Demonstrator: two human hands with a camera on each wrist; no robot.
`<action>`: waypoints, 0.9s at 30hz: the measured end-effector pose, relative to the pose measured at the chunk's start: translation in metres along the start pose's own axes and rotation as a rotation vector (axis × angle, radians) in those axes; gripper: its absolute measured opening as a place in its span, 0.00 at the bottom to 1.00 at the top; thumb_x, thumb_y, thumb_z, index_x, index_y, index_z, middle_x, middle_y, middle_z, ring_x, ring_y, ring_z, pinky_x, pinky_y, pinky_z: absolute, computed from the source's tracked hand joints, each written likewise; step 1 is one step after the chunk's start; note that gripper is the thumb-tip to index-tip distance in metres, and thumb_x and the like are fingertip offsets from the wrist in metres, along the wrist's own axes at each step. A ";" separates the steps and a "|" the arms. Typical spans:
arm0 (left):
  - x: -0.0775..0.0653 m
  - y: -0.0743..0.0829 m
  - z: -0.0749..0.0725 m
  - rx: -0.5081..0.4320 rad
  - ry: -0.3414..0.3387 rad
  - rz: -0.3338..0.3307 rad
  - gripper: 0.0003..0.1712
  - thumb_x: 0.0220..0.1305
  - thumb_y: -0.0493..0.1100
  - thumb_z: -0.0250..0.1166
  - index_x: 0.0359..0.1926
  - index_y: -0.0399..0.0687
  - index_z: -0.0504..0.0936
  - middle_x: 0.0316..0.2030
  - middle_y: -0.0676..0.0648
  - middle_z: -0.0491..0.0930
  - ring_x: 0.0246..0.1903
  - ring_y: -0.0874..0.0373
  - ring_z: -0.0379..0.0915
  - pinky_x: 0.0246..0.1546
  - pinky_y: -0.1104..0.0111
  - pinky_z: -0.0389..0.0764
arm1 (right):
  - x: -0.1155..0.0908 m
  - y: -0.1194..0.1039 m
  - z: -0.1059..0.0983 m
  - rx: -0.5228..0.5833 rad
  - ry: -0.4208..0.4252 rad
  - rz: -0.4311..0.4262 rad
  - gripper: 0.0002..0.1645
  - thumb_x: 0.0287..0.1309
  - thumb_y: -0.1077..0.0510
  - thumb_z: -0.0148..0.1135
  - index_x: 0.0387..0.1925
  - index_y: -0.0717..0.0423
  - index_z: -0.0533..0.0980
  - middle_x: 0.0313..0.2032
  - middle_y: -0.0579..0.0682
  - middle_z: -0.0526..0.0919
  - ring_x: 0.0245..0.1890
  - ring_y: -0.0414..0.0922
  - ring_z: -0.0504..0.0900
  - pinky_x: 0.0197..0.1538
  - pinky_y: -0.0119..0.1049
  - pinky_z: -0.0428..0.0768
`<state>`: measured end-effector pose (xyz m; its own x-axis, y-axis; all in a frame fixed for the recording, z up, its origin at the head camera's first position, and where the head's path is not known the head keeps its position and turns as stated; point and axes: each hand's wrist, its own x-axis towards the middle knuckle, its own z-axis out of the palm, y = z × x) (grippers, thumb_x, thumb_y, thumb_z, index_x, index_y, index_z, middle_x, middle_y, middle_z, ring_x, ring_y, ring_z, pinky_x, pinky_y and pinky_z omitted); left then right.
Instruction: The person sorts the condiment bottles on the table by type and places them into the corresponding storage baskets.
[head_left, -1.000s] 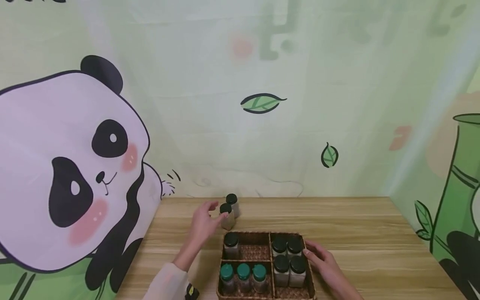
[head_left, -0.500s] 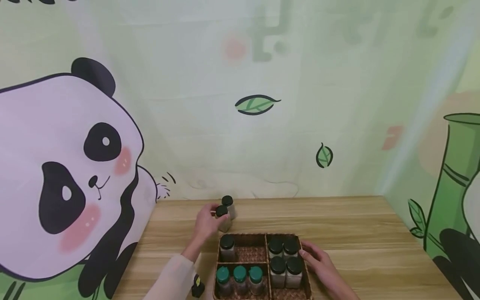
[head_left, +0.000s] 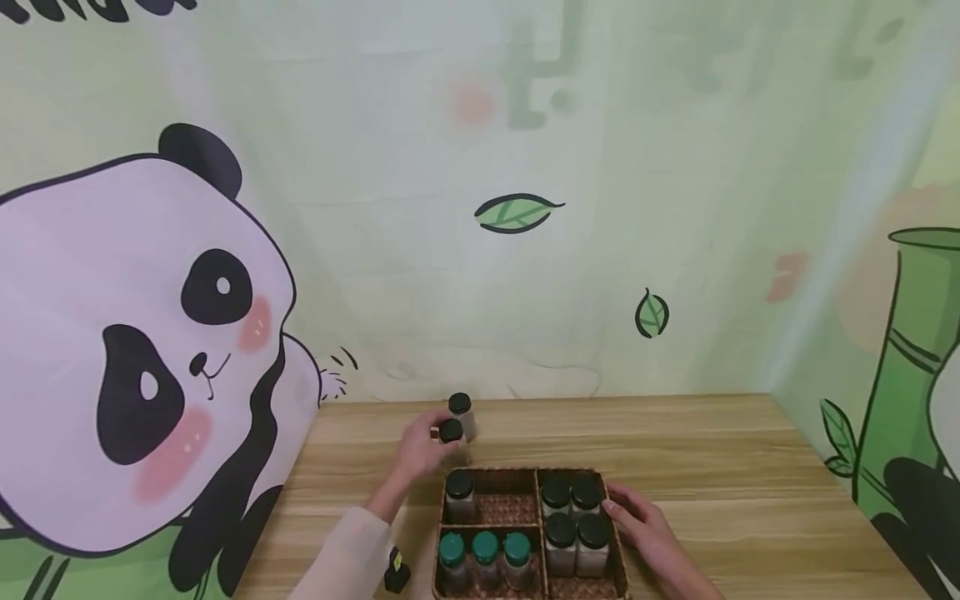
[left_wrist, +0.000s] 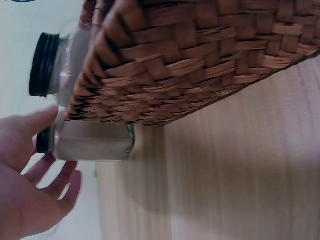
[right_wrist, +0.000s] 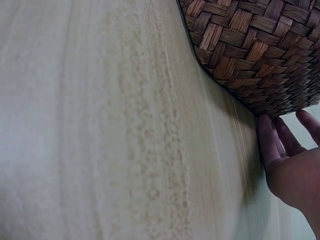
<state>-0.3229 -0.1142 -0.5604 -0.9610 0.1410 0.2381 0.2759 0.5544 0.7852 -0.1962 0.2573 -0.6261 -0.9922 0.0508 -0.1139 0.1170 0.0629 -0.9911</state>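
My left hand (head_left: 422,447) pinches the black lid of a clear spice jar (left_wrist: 92,144) that stands upright behind the basket. Its thumb lies on one side of the lid and the fingers on the other. Just behind that jar is a second black-lidded jar (head_left: 461,410). A brown woven basket (left_wrist: 210,62) with compartments sits in front. My right hand (head_left: 647,532) touches the basket's right side with extended fingers, its thumb near the rim.
Inside the basket are three green-lidded jars (head_left: 485,550), one black-lidded jar (head_left: 460,486) at back left, and several black-lidded jars (head_left: 592,533) on the right. A small black object (head_left: 397,573) is by the left sleeve. A panda-print backdrop (head_left: 420,250) rises behind the wooden table (head_left: 705,442).
My left hand has come in from the left of the front jar and its fingers have drawn together at the lid. The right hand keeps its place at the basket.
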 end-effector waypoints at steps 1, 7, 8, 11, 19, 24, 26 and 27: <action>-0.001 -0.001 0.000 0.001 0.009 -0.002 0.25 0.58 0.34 0.80 0.56 0.35 0.84 0.49 0.36 0.85 0.49 0.39 0.82 0.50 0.49 0.85 | 0.001 0.001 0.000 0.001 -0.003 -0.001 0.30 0.74 0.51 0.65 0.69 0.64 0.74 0.65 0.63 0.79 0.63 0.52 0.78 0.60 0.50 0.84; -0.003 -0.003 -0.009 0.037 0.007 -0.022 0.24 0.63 0.39 0.78 0.59 0.39 0.85 0.53 0.37 0.85 0.50 0.39 0.83 0.47 0.50 0.86 | 0.001 0.002 0.002 -0.003 -0.019 -0.003 0.31 0.75 0.52 0.64 0.70 0.65 0.73 0.65 0.62 0.79 0.62 0.49 0.79 0.61 0.51 0.83; -0.001 -0.003 -0.012 0.048 0.007 -0.027 0.25 0.64 0.40 0.78 0.60 0.39 0.85 0.54 0.38 0.85 0.51 0.39 0.83 0.47 0.50 0.86 | 0.001 0.001 0.002 0.000 -0.022 -0.005 0.31 0.75 0.52 0.64 0.70 0.65 0.73 0.65 0.62 0.79 0.61 0.48 0.79 0.60 0.50 0.84; 0.002 0.004 -0.020 0.083 0.023 -0.029 0.27 0.65 0.43 0.78 0.63 0.41 0.84 0.56 0.38 0.85 0.53 0.41 0.82 0.49 0.50 0.85 | 0.001 -0.001 0.002 0.009 -0.020 -0.008 0.30 0.76 0.53 0.63 0.70 0.66 0.73 0.65 0.63 0.79 0.60 0.46 0.79 0.58 0.45 0.84; 0.004 0.045 -0.042 0.098 0.019 0.056 0.28 0.67 0.47 0.76 0.67 0.50 0.83 0.62 0.44 0.83 0.56 0.45 0.82 0.52 0.49 0.85 | -0.001 -0.002 -0.001 0.007 -0.013 -0.010 0.30 0.76 0.55 0.63 0.71 0.66 0.72 0.66 0.63 0.78 0.60 0.47 0.79 0.57 0.43 0.84; -0.002 0.077 -0.043 0.094 -0.043 0.142 0.29 0.66 0.47 0.77 0.66 0.49 0.83 0.60 0.45 0.84 0.55 0.47 0.82 0.55 0.50 0.84 | -0.001 0.000 0.000 0.001 -0.015 -0.020 0.30 0.76 0.55 0.63 0.70 0.67 0.72 0.66 0.64 0.78 0.61 0.48 0.79 0.59 0.49 0.84; -0.007 0.086 -0.041 0.091 -0.078 0.170 0.28 0.66 0.46 0.77 0.66 0.49 0.83 0.57 0.46 0.84 0.54 0.48 0.82 0.55 0.51 0.84 | 0.000 0.001 0.000 -0.005 -0.017 -0.022 0.30 0.76 0.54 0.63 0.70 0.68 0.72 0.66 0.64 0.78 0.61 0.49 0.79 0.59 0.51 0.84; -0.009 0.089 -0.040 0.098 -0.097 0.183 0.28 0.66 0.47 0.77 0.65 0.49 0.84 0.55 0.47 0.85 0.53 0.50 0.82 0.54 0.52 0.85 | 0.000 0.001 0.000 -0.011 -0.016 -0.019 0.30 0.76 0.54 0.63 0.70 0.67 0.72 0.66 0.64 0.78 0.61 0.49 0.79 0.59 0.51 0.84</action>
<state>-0.2884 -0.0988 -0.4700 -0.8939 0.3218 0.3120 0.4470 0.5885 0.6737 -0.1963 0.2575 -0.6273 -0.9948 0.0338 -0.0963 0.0986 0.0744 -0.9923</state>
